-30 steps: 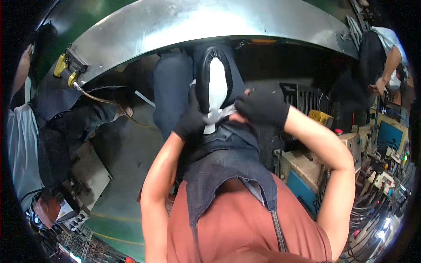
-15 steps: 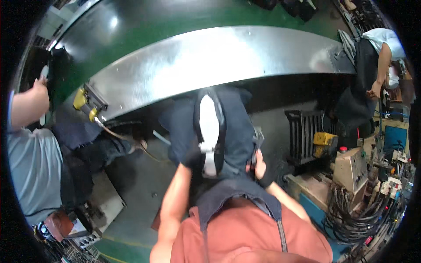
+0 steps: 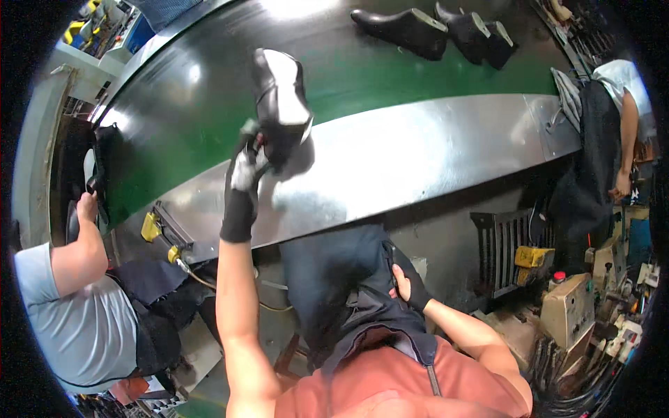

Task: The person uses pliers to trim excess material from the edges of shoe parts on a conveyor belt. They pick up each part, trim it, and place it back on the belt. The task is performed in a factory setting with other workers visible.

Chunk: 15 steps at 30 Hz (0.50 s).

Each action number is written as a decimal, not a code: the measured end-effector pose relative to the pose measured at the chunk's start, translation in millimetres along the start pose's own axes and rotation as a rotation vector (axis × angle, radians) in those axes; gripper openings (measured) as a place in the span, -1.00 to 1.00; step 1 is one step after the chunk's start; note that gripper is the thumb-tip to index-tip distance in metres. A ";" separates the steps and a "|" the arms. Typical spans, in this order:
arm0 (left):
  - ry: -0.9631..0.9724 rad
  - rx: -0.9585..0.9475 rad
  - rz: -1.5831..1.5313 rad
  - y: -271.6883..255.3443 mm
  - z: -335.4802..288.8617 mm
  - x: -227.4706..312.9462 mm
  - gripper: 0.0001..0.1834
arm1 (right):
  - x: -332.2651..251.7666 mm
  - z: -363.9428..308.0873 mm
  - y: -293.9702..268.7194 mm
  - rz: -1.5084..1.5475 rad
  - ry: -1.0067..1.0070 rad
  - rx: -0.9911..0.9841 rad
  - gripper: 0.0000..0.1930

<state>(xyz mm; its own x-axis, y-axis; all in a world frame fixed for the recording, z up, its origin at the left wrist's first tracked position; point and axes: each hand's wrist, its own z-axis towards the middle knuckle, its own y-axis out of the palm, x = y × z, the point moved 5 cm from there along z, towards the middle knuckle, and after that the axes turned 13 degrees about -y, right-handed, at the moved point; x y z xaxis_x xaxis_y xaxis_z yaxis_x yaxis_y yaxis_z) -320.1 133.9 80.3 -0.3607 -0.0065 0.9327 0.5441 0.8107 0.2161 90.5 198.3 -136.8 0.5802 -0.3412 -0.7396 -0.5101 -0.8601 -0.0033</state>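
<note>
My left hand (image 3: pixel 249 167), in a grey-and-black glove, grips a black shoe (image 3: pixel 267 94) by its near end. The shoe's white underside (image 3: pixel 290 97) faces up, and it is held out over the green belt and the steel ledge's far edge. My right hand (image 3: pixel 404 284), in a black glove with bare fingertips, rests at my lap. Its fingers are closed around something dark and slim beside my thigh, too obscured to name.
A steel ledge (image 3: pixel 390 150) borders the green belt (image 3: pixel 181 132). Several black shoe forms (image 3: pixel 411 33) lie at the far right. A yellow tool (image 3: pixel 151 227) hangs at the ledge's left. Co-workers sit left (image 3: pixel 83 313) and right (image 3: pixel 592 153). Machine boxes (image 3: pixel 568 310) and cables stand at right.
My left hand has carried the shoe from my lap forward and left, out over the belt. My right hand stays by my lap. The view has tilted up, showing more belt.
</note>
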 end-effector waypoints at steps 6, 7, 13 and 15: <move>-0.396 -0.711 0.400 -15.0 -94.9 -109.3 -0.77 | -27.9 20.2 -4.7 -0.015 0.067 0.057 -0.22; -0.500 -0.838 0.262 -6.8 -116.5 -120.0 -0.81 | -23.1 19.7 -6.3 -0.009 0.073 0.075 -0.22; -1.240 -0.588 0.559 -36.2 -197.5 -207.8 -0.59 | -29.5 12.3 -3.7 -0.032 0.041 0.066 -0.18; -1.264 -0.559 0.508 -45.6 -205.1 -215.3 -0.60 | -23.2 8.4 -0.8 -0.041 0.058 0.035 -0.18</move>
<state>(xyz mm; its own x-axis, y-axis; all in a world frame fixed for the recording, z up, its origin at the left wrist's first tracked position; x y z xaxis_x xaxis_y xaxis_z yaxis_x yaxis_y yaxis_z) -111.9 -21.8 -71.1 -0.2933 0.9461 0.1376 0.9212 0.2412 0.3052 72.1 210.0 -125.2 0.6361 -0.3283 -0.6982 -0.5068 -0.8602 -0.0573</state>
